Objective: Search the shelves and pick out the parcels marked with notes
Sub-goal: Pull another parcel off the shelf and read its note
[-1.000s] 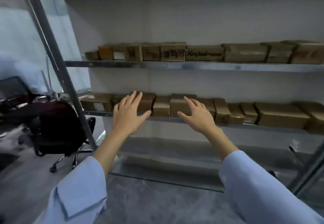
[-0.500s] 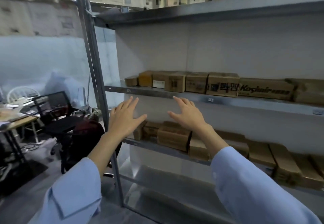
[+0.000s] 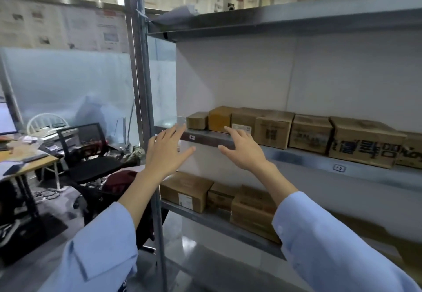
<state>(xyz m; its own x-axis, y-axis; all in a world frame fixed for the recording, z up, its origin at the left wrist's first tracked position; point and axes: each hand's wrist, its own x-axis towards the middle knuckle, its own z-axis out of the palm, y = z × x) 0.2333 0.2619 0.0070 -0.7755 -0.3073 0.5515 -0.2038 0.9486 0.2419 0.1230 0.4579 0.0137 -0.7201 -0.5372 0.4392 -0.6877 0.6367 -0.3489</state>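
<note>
Left hand (image 3: 165,152) fingers spread, holding nothing; right hand (image 3: 243,152) likewise, both raised before the left end of the grey metal middle shelf (image 3: 296,157) | row of brown cardboard parcels (image 3: 310,130) on that shelf, running right | parcel with a white label (image 3: 243,118) just beyond the right hand | more brown parcels (image 3: 186,191) on the lower shelf (image 3: 205,219)

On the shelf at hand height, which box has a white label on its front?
The third box from the left, just above the right hand; the other boxes show only bare cardboard or dark print.
</note>
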